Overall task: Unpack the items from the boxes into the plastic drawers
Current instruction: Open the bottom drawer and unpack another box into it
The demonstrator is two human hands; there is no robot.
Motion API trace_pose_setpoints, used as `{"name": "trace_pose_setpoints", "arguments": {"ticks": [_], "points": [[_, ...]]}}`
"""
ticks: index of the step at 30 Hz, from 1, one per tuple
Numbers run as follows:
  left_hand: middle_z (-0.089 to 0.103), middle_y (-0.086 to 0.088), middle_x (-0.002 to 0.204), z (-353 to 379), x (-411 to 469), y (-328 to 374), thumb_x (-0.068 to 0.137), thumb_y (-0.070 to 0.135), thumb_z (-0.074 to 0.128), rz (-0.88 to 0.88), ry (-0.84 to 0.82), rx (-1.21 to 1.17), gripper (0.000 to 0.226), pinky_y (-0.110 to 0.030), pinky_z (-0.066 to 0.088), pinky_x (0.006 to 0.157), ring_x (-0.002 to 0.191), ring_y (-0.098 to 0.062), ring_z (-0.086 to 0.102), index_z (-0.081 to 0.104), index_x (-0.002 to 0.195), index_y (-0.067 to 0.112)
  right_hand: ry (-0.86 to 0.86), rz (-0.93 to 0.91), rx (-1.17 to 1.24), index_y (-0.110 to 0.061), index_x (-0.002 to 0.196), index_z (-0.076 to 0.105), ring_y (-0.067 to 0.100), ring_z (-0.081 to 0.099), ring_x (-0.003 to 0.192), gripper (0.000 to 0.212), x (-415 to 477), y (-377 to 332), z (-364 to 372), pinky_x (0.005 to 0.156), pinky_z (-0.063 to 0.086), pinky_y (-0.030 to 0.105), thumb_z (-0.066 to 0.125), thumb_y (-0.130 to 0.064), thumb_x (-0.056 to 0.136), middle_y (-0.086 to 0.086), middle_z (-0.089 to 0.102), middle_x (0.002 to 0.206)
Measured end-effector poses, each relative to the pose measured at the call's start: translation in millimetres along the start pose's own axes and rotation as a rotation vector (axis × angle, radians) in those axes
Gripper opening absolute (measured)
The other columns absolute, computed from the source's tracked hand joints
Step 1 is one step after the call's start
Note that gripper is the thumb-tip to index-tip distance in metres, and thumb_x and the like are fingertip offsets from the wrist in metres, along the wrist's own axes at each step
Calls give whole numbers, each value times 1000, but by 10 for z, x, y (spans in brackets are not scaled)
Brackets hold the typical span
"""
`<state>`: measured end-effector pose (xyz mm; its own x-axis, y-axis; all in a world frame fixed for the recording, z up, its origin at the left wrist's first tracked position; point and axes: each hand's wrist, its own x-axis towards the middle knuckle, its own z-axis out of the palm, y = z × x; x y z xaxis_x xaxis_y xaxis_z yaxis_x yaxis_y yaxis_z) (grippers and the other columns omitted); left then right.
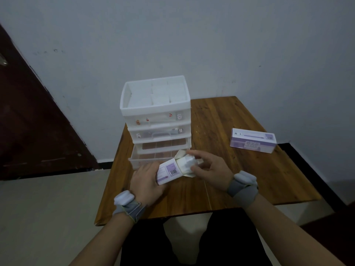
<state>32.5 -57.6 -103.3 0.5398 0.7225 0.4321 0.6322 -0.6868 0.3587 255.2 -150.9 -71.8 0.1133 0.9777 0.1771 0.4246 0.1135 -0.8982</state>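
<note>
Partly out of box (169, 172), packet (187, 163) in right hand (211, 167) grip.

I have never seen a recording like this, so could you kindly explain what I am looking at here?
There is no machine: these are a person's bare hands, filmed by one camera worn on the head, looking down. Each wrist carries a grey wristband with a white device. The left hand holds a white-and-purple box, while the right hand pinches a white packet sticking out of its open end. On the wooden table stands a set of plastic drawers, its bottom drawer pulled open. A second box lies flat further right.
</note>
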Motion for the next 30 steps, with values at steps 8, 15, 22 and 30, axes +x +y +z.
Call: {"name": "trace_pose_setpoints", "arguments": {"ticks": [8, 15, 22, 30], "points": [[70, 2, 95, -96, 1, -10, 70, 42, 79, 120, -29, 74, 49, -21, 37, 67, 85, -18, 64, 64, 111, 22, -57, 154, 262, -22, 110, 67, 22, 69, 100, 35, 30, 75, -45, 74, 61, 36, 71, -2, 81, 8, 65, 118], [67, 4, 108, -135, -28, -172, 73, 43, 76, 19, -114, 176, 49, -29, 40, 78, 100, -20, 61, 61, 117, 27, -42, 285, 333, -22, 105, 67, 15, 70, 97, 29, 8, 186, -442, 68, 58, 26, 67, -2, 84, 7, 65, 116], [51, 6, 139, -128, 21, -335, 62, 78, 65, -74, -249, 230, 94, -39, 38, 101, 124, -17, 46, 38, 139, 32, 271, 405, 455, -33, 94, 75, 31, 65, 104, 29, -50, 394, -869, 71, 60, 35, 73, -8, 79, 10, 59, 122], [43, -8, 148, -166, 160, -435, 87, 69, 30, -272, 51, 34, 71, -49, 38, 102, 133, -28, 40, 39, 143, 26, 470, 488, 529, -28, 98, 74, 29, 62, 103, 26, 62, 393, -825, 64, 59, 28, 72, -9, 81, 4, 58, 120]]}}
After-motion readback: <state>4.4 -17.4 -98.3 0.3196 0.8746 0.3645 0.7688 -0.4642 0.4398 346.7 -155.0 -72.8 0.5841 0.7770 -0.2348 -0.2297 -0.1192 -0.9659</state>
